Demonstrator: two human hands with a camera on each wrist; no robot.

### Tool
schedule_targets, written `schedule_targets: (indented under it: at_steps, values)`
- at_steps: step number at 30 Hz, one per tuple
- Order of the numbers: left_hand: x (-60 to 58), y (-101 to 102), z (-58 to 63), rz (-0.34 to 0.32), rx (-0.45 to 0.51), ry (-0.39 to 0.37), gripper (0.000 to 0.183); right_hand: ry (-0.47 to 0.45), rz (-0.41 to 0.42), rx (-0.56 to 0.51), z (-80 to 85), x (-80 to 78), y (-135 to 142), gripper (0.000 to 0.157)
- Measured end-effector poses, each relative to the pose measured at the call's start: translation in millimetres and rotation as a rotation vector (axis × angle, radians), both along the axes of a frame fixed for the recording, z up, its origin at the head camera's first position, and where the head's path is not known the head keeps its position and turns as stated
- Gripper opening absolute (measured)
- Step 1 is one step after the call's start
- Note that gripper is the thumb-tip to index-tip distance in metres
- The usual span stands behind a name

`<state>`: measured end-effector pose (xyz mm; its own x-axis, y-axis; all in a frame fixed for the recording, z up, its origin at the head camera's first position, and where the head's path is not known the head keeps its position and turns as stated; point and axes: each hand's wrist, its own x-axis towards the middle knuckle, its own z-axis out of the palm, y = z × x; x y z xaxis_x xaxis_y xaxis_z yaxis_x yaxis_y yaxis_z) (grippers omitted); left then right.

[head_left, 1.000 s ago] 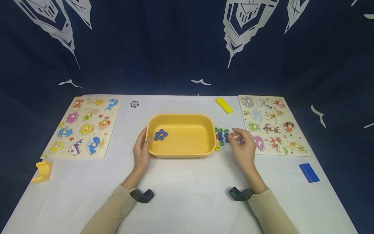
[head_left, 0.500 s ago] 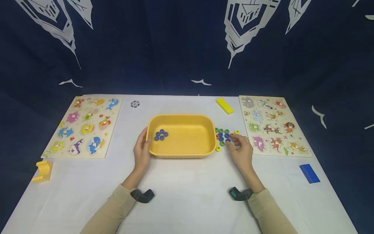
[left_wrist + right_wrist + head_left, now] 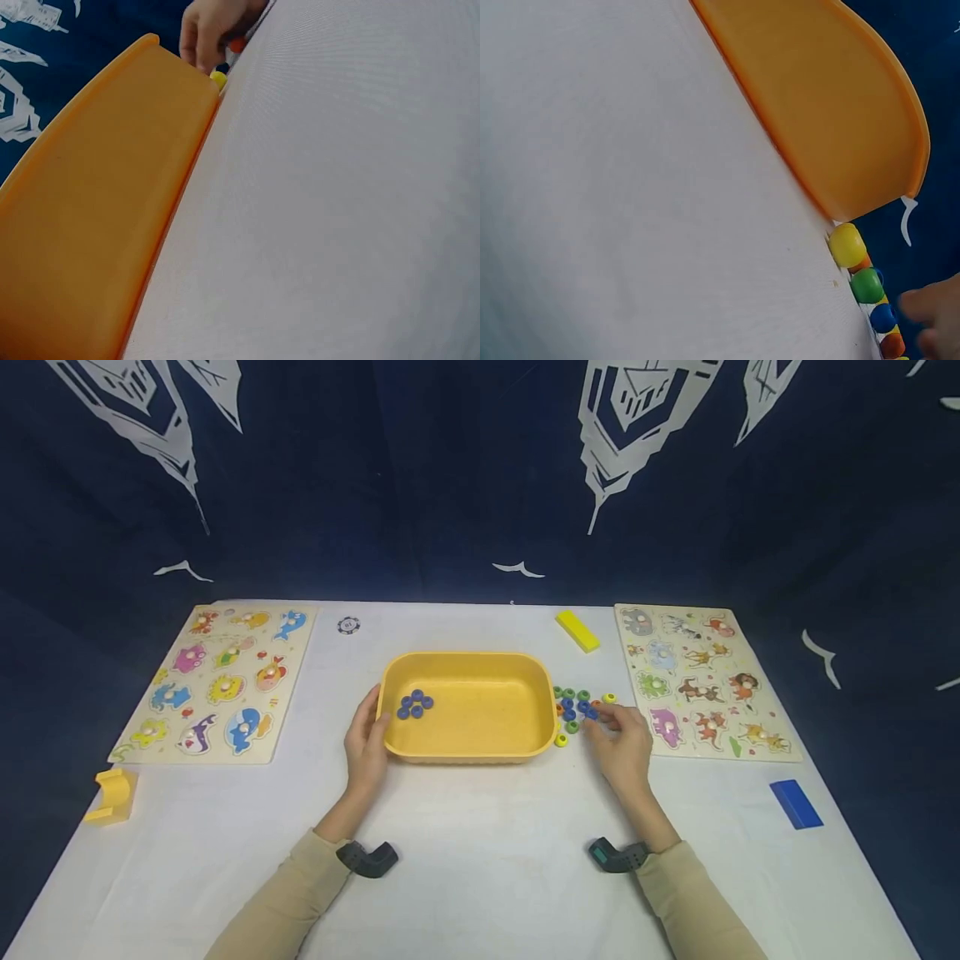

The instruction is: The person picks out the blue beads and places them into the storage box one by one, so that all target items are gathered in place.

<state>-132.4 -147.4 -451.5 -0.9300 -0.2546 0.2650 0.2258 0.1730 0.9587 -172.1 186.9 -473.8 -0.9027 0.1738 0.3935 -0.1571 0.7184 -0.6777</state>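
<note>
Dark blue cloth (image 3: 390,485) hung behind the white table (image 3: 480,852). At the yellow tray (image 3: 480,718), the left hand (image 3: 365,753) gripped the left end, near five blue beads (image 3: 417,712) inside. Beyond its right end, the right hand (image 3: 624,750), nearly closed, pinched a blue bead (image 3: 592,713) beside other coloured beads (image 3: 572,727).

White table (image 3: 487,852): yellow tray (image 3: 480,731), two puzzle boards (image 3: 206,673), coloured beads (image 3: 569,715), blocks (image 3: 577,632), small disc (image 3: 348,625), perhaps poker chip.
</note>
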Motion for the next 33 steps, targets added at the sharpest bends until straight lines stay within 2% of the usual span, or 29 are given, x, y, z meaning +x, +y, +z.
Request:
schedule_targets:
  at_steps: [4,8,11,13,17,20,26,30,33]
  values:
    - [-0.4,-1,-1.0,0.000,0.010,0.006,0.043,0.093,0.045,-0.073,23.1,-0.3,-9,0.024]
    - [-1.4,-1,-1.8,0.001,0.016,0.014,0.043,0.133,0.180,-0.090,51.6,-3.0,-31,0.023]
    - [-1.7,-1,-2.1,-0.006,0.015,0.014,0.043,0.103,0.283,-0.066,69.4,-7.8,-54,0.022]
    - [-1.3,-1,-2.1,-0.006,0.010,0.009,0.043,0.044,0.345,-0.033,75.7,-12.8,-71,0.021]
    - [-0.5,0,-1.4,-0.005,0.000,0.011,0.043,-0.117,0.447,0.067,77.4,-25.7,-106,0.020]
    - [-0.5,0,-1.2,-0.004,0.004,0.014,0.043,-0.232,0.493,0.146,73.6,-35.3,-130,0.018]
    - [-0.1,0,-1.6,-0.005,0.014,0.011,0.043,-0.416,0.539,0.290,63.2,-48.0,-167,0.016]
    - [0.5,0,-1.3,-0.010,0.016,0.015,0.043,-0.495,0.536,0.365,57.3,-50.7,-182,0.015]
    - [0.7,-1,-0.1,-0.002,0.010,0.018,0.043,-0.503,0.551,0.378,54.0,-51.2,-189,0.017]
